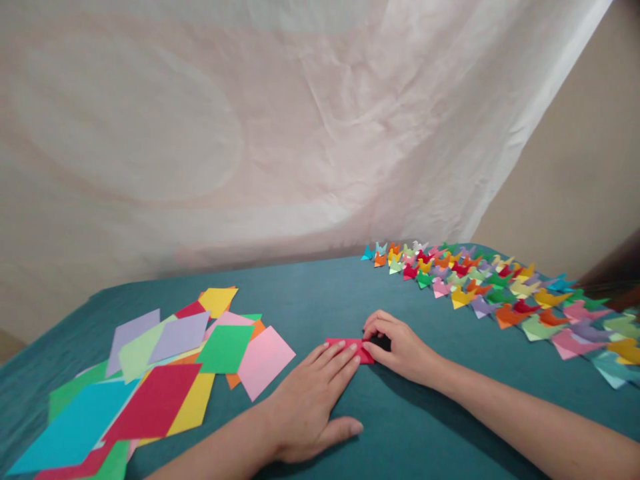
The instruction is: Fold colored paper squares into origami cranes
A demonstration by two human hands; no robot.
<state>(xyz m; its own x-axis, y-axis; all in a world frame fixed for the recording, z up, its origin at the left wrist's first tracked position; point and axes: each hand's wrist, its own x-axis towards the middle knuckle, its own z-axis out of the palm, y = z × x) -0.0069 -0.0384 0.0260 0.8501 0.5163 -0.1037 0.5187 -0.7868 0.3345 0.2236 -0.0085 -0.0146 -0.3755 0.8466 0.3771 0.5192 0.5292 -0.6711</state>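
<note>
Red folded paper (367, 359) lies on the table (310, 293) under your left hand (313, 400), grip flat, open; right hand (400, 343) at its right end, can't tell if pinching. Looks like creasing; next move likely calls for aligned edges.

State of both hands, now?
Left hand: open, fingers flat atop folded red paper.
Right hand: fingers curled, thumb at paper's right end; grip unclear.

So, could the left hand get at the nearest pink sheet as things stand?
Probably yes: the pink sheet lies close to the left hand, with only bare cloth between them. The hand would likely need to leave the red paper first.
</note>
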